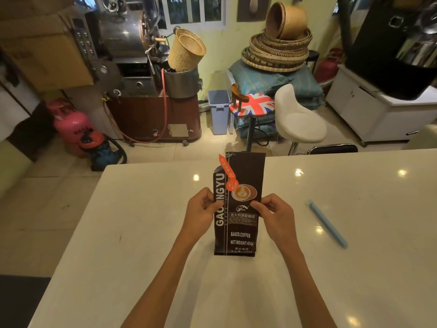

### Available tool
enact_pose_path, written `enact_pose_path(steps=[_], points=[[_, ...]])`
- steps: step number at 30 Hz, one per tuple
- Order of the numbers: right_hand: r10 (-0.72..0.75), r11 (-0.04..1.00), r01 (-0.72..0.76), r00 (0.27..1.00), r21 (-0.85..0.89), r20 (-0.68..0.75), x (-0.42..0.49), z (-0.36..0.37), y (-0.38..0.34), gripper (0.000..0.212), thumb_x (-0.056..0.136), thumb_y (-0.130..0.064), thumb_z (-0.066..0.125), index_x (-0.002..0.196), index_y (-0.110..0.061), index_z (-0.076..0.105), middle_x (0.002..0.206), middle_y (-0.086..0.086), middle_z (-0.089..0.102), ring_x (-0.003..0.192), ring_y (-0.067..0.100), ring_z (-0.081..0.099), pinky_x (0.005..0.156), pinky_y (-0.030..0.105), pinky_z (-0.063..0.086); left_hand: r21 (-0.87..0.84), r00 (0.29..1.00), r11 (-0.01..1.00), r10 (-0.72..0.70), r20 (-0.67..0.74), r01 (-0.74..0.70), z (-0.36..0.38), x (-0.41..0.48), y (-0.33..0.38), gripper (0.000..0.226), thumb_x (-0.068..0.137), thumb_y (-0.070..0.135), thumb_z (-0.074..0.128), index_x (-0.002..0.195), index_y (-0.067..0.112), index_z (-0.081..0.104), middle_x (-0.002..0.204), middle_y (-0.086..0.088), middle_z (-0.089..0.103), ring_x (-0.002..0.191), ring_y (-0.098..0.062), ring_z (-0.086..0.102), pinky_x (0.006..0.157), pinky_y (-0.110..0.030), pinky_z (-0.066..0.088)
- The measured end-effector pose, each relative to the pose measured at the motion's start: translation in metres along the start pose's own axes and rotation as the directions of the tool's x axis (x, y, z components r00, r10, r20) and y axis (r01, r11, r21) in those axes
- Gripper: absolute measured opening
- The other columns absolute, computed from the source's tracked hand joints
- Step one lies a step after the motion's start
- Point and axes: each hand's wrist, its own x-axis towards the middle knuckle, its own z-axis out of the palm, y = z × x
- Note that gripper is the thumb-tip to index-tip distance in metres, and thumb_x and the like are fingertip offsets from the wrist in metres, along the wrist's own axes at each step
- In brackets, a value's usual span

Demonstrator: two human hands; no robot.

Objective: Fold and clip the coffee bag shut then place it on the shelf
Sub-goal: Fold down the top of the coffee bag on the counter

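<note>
A tall dark coffee bag with white lettering and an orange spoon graphic stands upright on the white counter, its top unfolded. My left hand pinches the bag's left edge about halfway up. My right hand pinches its right edge at the same height. A long light blue clip lies flat on the counter to the right of the bag, apart from both hands. No shelf is visible in this view.
Beyond the counter's far edge stand a white bar stool, a flag-patterned stool, a blue bin, a coffee roaster with a pink gas cylinder, and stacked woven baskets.
</note>
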Motion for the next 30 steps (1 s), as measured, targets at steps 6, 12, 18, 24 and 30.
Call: enact_pose_path(steps=[6, 12, 18, 24, 30], points=[[-0.028, 0.998, 0.029, 0.999, 0.052, -0.021, 0.008, -0.004, -0.001, 0.016, 0.088, -0.014, 0.072, 0.079, -0.022, 0.061, 0.081, -0.010, 0.069, 0.082, 0.004, 0.066, 0.069, 0.021, 0.056, -0.027, 1.000, 0.999, 0.023, -0.021, -0.024, 0.007, 0.009, 0.009, 0.020, 0.088, 0.002, 0.066, 0.077, 0.011, 0.051, 0.080, 0.001, 0.073, 0.073, -0.005, 0.070, 0.061, -0.021, 0.057], [-0.090, 0.996, 0.091, 0.995, 0.021, -0.037, 0.009, -0.012, 0.006, 0.040, 0.092, -0.013, 0.067, 0.113, -0.038, 0.043, 0.096, -0.017, 0.067, 0.082, -0.005, 0.068, 0.066, 0.007, 0.052, -0.141, 0.997, 0.987, 0.075, -0.030, -0.078, 0.018, 0.003, 0.005, 0.052, 0.092, -0.001, 0.059, 0.099, 0.047, 0.040, 0.104, -0.003, 0.064, 0.091, -0.016, 0.072, 0.070, -0.031, 0.062], [-0.295, 0.948, 0.306, 0.949, -0.092, 0.112, 0.018, -0.012, 0.022, 0.054, 0.090, -0.008, 0.069, 0.139, -0.023, 0.050, 0.110, -0.011, 0.061, 0.100, -0.012, 0.057, 0.082, 0.008, 0.052, 0.132, 0.960, 0.953, 0.261, 0.102, -0.273, 0.024, 0.003, -0.001, 0.052, 0.095, 0.007, 0.058, 0.134, 0.037, 0.043, 0.122, -0.003, 0.052, 0.112, -0.016, 0.058, 0.091, -0.029, 0.054], [-0.411, 0.881, 0.418, 0.908, -0.221, 0.079, 0.027, -0.014, 0.026, 0.046, 0.086, -0.006, 0.073, 0.130, -0.013, 0.063, 0.100, 0.007, 0.074, 0.088, -0.001, 0.056, 0.081, -0.002, 0.041, 0.266, 0.944, 0.917, 0.324, -0.063, -0.297, 0.029, 0.003, 0.002, 0.047, 0.084, -0.009, 0.065, 0.124, 0.015, 0.064, 0.090, -0.010, 0.057, 0.081, -0.010, 0.058, 0.077, -0.006, 0.045], [-0.425, 0.892, 0.420, 0.905, -0.169, 0.007, 0.025, -0.015, 0.028, 0.023, 0.081, 0.000, 0.075, 0.101, -0.011, 0.078, 0.090, 0.005, 0.066, 0.083, 0.003, 0.054, 0.076, 0.019, 0.051, 0.278, 0.920, 0.922, 0.332, -0.207, -0.270, 0.035, -0.007, 0.003, 0.023, 0.079, -0.011, 0.069, 0.095, 0.005, 0.077, 0.080, -0.007, 0.054, 0.072, -0.012, 0.054, 0.071, -0.006, 0.043]])
